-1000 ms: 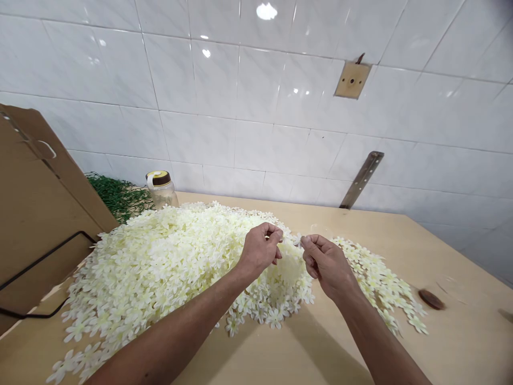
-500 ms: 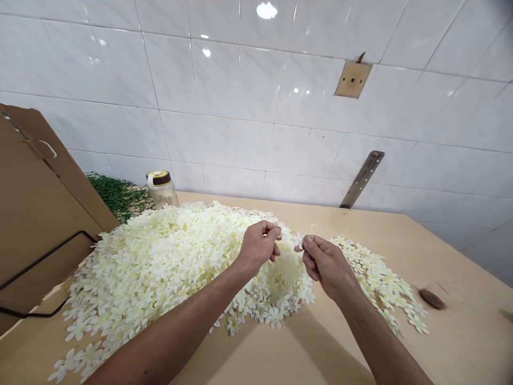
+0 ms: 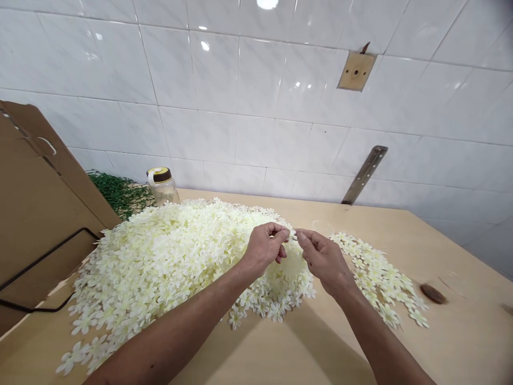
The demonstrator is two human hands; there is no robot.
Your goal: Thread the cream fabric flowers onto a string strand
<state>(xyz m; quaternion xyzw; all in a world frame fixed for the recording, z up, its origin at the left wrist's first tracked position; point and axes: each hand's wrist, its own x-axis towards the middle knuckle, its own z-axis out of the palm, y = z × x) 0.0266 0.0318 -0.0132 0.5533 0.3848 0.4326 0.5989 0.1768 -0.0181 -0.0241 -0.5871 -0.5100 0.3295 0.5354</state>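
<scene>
A large heap of pale yellow-white artificial flowers [image 3: 172, 256] covers the left and middle of the wooden table. Above its right edge, my left hand [image 3: 268, 246] is closed in a pinch at the left side of a small white flower [image 3: 293, 235]. My right hand [image 3: 323, 259] is pinched just to the right of that flower; what lies between its fingertips is too small to make out. The two hands nearly meet at the flower. A smaller spread of loose flowers [image 3: 379, 275] lies on the table to the right of my right hand.
At the left stands a cardboard box [image 3: 44, 187] with a black wire [image 3: 48, 256] before it. Behind the heap are green netting [image 3: 120, 192] and a lidded clear bottle [image 3: 163, 187]. A metal strip [image 3: 364, 175] leans on the tiled wall. A brown oval object [image 3: 433, 293] lies right.
My hands have come closer together, with the fingertips now almost meeting at the small flower. The view has shifted slightly.
</scene>
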